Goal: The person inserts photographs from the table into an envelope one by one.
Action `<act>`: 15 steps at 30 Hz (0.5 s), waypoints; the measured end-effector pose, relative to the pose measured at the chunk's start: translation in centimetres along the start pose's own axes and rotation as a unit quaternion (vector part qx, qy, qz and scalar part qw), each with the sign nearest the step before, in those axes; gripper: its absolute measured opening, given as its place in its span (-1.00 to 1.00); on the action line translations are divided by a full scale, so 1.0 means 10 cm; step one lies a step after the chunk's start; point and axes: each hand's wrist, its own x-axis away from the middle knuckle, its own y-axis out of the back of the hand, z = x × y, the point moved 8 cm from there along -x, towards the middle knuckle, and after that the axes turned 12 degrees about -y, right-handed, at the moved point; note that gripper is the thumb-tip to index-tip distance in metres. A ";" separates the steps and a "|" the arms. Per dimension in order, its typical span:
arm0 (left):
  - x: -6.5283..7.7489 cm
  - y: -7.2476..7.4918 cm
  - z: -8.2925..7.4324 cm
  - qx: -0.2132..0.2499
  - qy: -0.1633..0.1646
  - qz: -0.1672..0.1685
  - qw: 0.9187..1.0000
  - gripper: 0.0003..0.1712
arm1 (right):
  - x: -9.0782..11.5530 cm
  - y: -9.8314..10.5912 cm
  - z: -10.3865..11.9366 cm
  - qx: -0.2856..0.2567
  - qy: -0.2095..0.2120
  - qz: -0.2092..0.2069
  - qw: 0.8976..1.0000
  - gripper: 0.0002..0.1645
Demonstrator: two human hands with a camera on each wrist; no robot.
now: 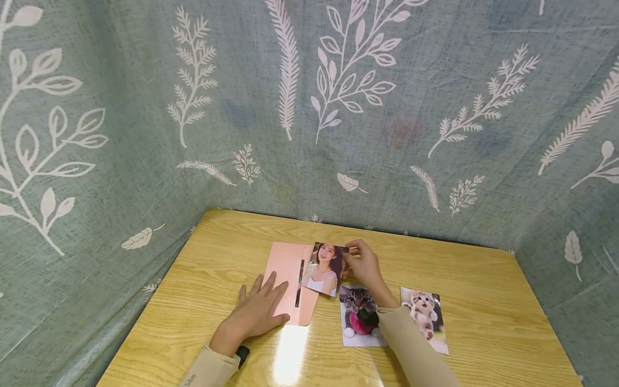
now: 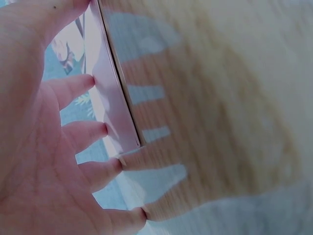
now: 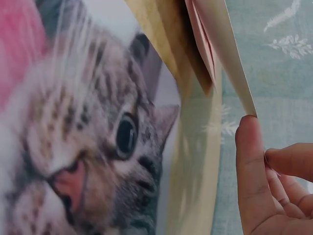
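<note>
My left hand (image 1: 256, 312) lies flat with spread fingers on a pink envelope (image 1: 282, 260). In the left wrist view, straight fingertips (image 2: 100, 128) meet the envelope's edge (image 2: 111, 93) and the glossy tabletop. A dark strip of a picture (image 1: 298, 293) shows at the envelope's mouth, beside its flap. My right hand (image 1: 366, 267) pinches the right edge of a photo of a person in a white top (image 1: 321, 271), held tilted over the flap. The right wrist view shows thumb and finger (image 3: 252, 147) at the edge of this photo (image 3: 227, 44), its pale back visible.
A photo of a tabby cat with a pink object (image 1: 355, 298) lies below my right wrist, partly covered by it. Right of my forearm is a kitten photo (image 1: 422, 309). The wooden table (image 1: 483, 301) ends at a leaf-patterned curtain (image 1: 300, 161).
</note>
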 end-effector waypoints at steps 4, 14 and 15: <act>0.00 0.00 -0.01 0.001 -0.003 0.000 1.000 -0.06 | 0.01 -0.03 -0.01 0.033 0.005 -0.008 0.999 -0.73; 0.00 0.01 0.00 -0.002 0.000 -0.002 1.000 -0.06 | 0.04 -0.12 -0.01 0.071 0.016 0.003 0.997 -0.73; 0.00 0.01 0.00 -0.004 0.000 -0.002 1.000 -0.06 | 0.04 -0.14 -0.02 0.062 0.010 0.011 0.998 -0.72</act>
